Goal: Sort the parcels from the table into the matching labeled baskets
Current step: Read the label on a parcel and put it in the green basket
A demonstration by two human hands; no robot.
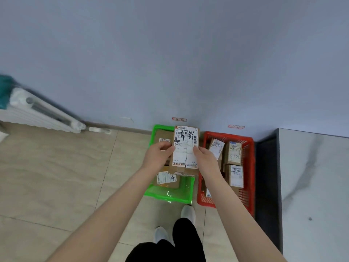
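The parcel (186, 148), a cardboard box with its white label up, hangs over the green basket (170, 197). My left grip (160, 154) curls round its left edge and my right grip (204, 157) pinches the right edge. Other boxes lie in that basket and in the red basket (249, 167) just beside it.

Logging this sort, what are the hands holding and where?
A cardboard parcel: left hand grips its left side, right hand its right side, above the green basket.
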